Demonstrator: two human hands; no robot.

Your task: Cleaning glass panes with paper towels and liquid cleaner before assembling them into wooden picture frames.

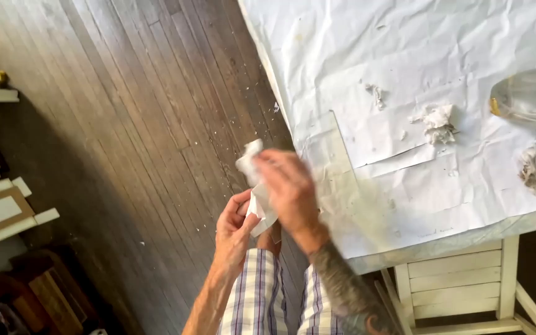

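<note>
Dark wood floor [125, 124] beneath both hands' fingers [243, 205] around white tissue [254, 186].

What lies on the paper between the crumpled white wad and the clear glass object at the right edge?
In the head view, nothing: between the crumpled wad and the clear glass object the creased white paper is bare. Another dirty wad lies lower, off that line.
</note>
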